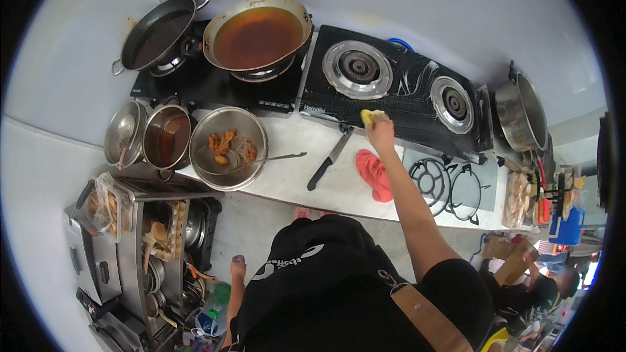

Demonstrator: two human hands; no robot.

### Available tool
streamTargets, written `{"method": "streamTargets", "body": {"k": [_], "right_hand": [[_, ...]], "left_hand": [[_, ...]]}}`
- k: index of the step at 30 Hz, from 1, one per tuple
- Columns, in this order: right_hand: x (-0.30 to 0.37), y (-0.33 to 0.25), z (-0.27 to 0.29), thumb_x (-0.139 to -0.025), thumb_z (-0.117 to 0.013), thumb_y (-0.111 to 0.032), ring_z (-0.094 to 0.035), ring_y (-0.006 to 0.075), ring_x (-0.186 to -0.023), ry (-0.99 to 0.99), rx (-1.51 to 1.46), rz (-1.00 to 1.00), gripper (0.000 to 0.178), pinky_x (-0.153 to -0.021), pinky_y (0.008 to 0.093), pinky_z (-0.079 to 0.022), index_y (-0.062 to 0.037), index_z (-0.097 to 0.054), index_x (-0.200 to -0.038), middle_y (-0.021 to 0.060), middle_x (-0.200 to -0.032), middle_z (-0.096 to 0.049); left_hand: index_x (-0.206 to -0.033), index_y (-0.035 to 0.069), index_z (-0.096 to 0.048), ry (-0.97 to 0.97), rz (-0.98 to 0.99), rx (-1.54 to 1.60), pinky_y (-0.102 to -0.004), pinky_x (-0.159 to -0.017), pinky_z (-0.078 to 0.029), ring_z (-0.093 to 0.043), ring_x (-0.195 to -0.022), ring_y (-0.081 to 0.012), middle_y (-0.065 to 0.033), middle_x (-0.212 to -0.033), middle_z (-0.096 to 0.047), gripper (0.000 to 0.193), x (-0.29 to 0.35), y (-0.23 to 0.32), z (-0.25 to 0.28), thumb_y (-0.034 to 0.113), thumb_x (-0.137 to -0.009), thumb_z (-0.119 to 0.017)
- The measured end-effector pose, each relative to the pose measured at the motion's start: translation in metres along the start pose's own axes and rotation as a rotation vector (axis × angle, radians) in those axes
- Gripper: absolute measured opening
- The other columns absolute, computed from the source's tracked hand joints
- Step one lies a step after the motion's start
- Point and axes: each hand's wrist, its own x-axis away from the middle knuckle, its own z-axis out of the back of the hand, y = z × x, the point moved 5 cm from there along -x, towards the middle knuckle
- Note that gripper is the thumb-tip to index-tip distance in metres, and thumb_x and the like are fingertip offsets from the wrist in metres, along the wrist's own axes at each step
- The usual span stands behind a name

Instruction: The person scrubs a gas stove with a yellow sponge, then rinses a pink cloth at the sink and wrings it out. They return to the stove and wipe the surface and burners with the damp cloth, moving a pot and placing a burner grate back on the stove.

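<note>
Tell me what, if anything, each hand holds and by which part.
The right hand holds a yellow sponge by its right side, the left end sticking out. The left hand shows nothing in it.

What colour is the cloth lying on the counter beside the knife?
The cloth is coral red, shown in the head view.

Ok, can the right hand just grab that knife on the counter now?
Probably not straight away: the right hand is holding a yellow sponge, which would likely need putting down first. Otherwise the way looks free: the knife lies nearby, its black handle uncovered.
</note>
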Motion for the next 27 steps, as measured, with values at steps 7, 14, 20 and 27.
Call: {"method": "streamTargets", "body": {"k": [7, 14, 20, 27], "right_hand": [[0.049, -0.126, -0.072, -0.075, -0.062, -0.008, -0.051, 0.0358, -0.112, -0.349, -0.403, 0.139, 0.032, -0.098, 0.0415, -0.043, -0.0064, -0.066, -0.107, 0.019, -0.117, -0.058], [0.075, -0.145, -0.092, -0.076, -0.069, -0.019, -0.045, 0.0356, -0.121, -0.554, -0.405, 0.34, 0.051, -0.102, 0.0437, -0.037, -0.0045, -0.056, -0.123, 0.0176, -0.127, -0.051], [0.105, -0.009, 0.006, -0.081, -0.06, -0.027, -0.045, 0.0336, -0.12, -0.53, 0.051, 0.178, 0.045, -0.098, 0.0496, -0.038, -0.01, -0.055, -0.123, 0.0152, -0.127, -0.052], [0.143, 0.038, 0.001, -0.071, -0.069, -0.005, -0.051, 0.0446, -0.104, -0.843, 0.024, 0.226, 0.064, -0.089, 0.0491, -0.043, -0.0006, -0.041, -0.128, 0.0268, -0.114, -0.047]], "left_hand": [[-0.109, 0.004, -0.058, -0.126, -0.074, 0.104, -0.0366, -0.072, -0.052, -0.067, -0.076, -0.0259, -0.0148, -0.091, -0.068, 0.036, 0.008, -0.002, -0.088, 0.032, -0.087, -0.057], [-0.111, 0.003, -0.061, -0.153, -0.338, -0.084, -0.0378, -0.078, -0.051, -0.066, -0.09, -0.0321, -0.0206, -0.095, -0.067, 0.033, 0.043, 0.119, -0.083, 0.027, -0.089, -0.058], [-0.115, 0.002, -0.058, 0.069, -0.182, 0.215, -0.0343, -0.076, -0.05, -0.065, -0.086, -0.0242, -0.0171, -0.096, -0.066, 0.033, 0.092, 0.146, -0.064, 0.026, -0.092, -0.055], [-0.113, 0.003, -0.06, -0.069, 0.011, 0.032, -0.0428, -0.09, -0.046, -0.06, -0.102, -0.0358, -0.0203, -0.106, -0.064, 0.041, 0.185, 0.063, -0.128, 0.034, -0.087, -0.054]]}}
